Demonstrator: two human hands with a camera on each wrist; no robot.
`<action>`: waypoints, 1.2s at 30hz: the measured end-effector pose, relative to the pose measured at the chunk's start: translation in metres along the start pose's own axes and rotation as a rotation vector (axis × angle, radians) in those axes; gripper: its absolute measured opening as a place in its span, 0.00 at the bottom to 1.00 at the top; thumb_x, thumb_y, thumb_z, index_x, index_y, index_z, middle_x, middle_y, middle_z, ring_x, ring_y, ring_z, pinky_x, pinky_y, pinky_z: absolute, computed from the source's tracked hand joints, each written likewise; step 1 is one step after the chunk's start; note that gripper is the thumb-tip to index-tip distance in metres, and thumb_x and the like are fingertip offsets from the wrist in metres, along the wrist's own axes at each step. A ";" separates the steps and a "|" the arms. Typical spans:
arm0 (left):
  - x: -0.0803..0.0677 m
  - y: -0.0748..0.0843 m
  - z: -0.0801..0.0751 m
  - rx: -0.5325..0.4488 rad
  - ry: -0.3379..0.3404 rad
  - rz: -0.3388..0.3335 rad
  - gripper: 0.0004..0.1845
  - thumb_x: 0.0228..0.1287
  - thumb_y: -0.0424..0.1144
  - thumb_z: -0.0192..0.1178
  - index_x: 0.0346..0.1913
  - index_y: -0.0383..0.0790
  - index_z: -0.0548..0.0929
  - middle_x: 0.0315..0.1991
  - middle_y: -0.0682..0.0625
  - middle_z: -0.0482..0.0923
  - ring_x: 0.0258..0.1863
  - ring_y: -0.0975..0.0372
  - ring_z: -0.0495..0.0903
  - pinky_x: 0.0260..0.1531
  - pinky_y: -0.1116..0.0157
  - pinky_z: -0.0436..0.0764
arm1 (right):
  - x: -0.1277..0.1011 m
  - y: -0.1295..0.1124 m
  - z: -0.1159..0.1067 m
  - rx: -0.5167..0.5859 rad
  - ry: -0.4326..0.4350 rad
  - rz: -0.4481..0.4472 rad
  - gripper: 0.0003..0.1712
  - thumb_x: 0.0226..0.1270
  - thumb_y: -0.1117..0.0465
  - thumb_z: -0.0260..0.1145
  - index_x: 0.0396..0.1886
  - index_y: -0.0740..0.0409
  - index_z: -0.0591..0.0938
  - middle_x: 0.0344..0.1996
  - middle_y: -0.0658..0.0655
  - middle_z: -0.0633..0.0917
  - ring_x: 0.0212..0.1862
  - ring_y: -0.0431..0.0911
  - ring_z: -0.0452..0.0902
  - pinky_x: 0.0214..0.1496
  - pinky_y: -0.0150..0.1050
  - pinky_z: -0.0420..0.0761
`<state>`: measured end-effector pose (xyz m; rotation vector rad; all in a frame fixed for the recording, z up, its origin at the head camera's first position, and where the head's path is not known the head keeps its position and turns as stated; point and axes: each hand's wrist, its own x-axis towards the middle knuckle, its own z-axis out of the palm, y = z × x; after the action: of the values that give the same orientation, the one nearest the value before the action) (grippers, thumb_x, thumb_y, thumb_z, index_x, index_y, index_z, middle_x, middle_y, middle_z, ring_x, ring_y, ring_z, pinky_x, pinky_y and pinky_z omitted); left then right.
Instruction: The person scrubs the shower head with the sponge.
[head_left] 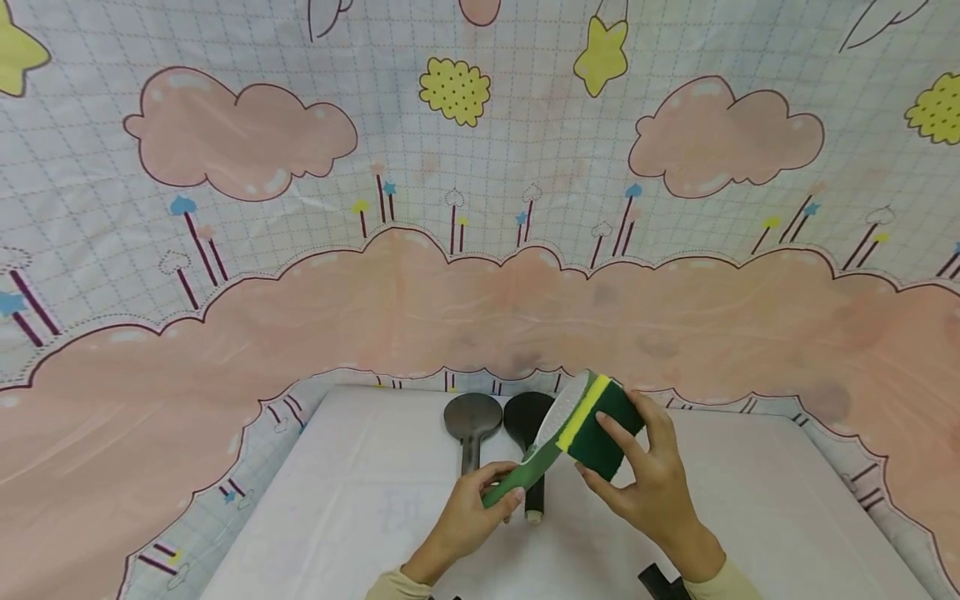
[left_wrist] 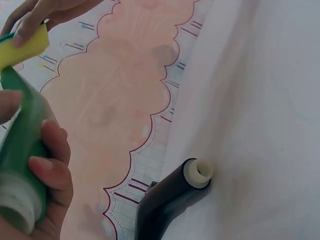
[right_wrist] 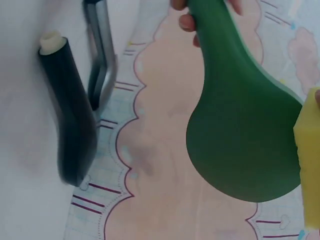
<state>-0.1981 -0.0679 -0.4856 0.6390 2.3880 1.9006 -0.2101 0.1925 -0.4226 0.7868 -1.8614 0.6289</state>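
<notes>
White table [head_left: 360,500] — three paddles, one sponge [head_left: 600,427]

bare hands, pale yellow sleeve cuffs [head_left: 716,585]

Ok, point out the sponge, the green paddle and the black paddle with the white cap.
sponge [head_left: 603,425], head view, on its dark green scouring side.
green paddle [right_wrist: 240,135], right wrist view, on the back of its head.
black paddle [left_wrist: 170,197], left wrist view, on its handle.

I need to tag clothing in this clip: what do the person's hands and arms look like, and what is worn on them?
Both hands are bare, no gloves or rings visible. The left hand and right hand come out of pale cream long sleeves. A dark strap-like piece sits by the right wrist.
</notes>
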 end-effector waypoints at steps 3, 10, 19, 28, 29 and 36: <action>0.000 0.002 0.002 -0.009 0.010 -0.017 0.19 0.70 0.42 0.59 0.59 0.38 0.78 0.39 0.40 0.82 0.24 0.70 0.79 0.18 0.75 0.69 | -0.002 -0.001 0.004 -0.035 0.005 -0.020 0.34 0.64 0.33 0.61 0.55 0.56 0.82 0.63 0.74 0.71 0.63 0.64 0.66 0.75 0.29 0.57; 0.001 0.005 0.005 -0.076 -0.006 -0.062 0.20 0.72 0.39 0.56 0.63 0.34 0.74 0.33 0.34 0.83 0.18 0.72 0.69 0.17 0.76 0.67 | -0.008 -0.005 0.011 -0.089 0.013 -0.064 0.31 0.67 0.36 0.59 0.55 0.54 0.82 0.61 0.74 0.73 0.60 0.66 0.67 0.76 0.33 0.54; 0.003 0.011 0.008 -0.155 0.007 -0.075 0.24 0.71 0.39 0.58 0.64 0.29 0.72 0.36 0.31 0.82 0.21 0.70 0.74 0.18 0.75 0.71 | -0.015 -0.008 0.022 -0.122 0.016 -0.110 0.28 0.69 0.38 0.58 0.53 0.54 0.83 0.60 0.74 0.74 0.59 0.66 0.68 0.78 0.36 0.53; 0.001 0.014 0.013 -0.239 0.022 -0.120 0.23 0.69 0.39 0.60 0.63 0.32 0.72 0.45 0.43 0.78 0.28 0.67 0.80 0.17 0.73 0.75 | -0.024 -0.010 0.028 -0.149 0.000 -0.157 0.26 0.71 0.41 0.56 0.53 0.55 0.84 0.59 0.73 0.75 0.58 0.66 0.67 0.78 0.36 0.53; 0.000 0.014 0.014 -0.241 0.023 -0.124 0.23 0.69 0.39 0.60 0.62 0.32 0.72 0.44 0.44 0.78 0.28 0.67 0.80 0.18 0.73 0.75 | -0.024 -0.010 0.028 -0.155 0.006 -0.163 0.26 0.71 0.41 0.56 0.52 0.55 0.84 0.58 0.74 0.75 0.58 0.66 0.67 0.78 0.37 0.53; 0.001 0.017 0.014 -0.193 0.082 -0.109 0.22 0.66 0.37 0.63 0.60 0.37 0.72 0.44 0.42 0.79 0.32 0.66 0.79 0.22 0.72 0.74 | -0.018 -0.004 0.025 -0.170 0.047 -0.189 0.25 0.72 0.42 0.56 0.51 0.56 0.84 0.57 0.74 0.75 0.56 0.67 0.68 0.78 0.39 0.54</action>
<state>-0.1903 -0.0519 -0.4734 0.4179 2.1951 2.1123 -0.2166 0.1764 -0.4486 0.8167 -1.7470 0.3618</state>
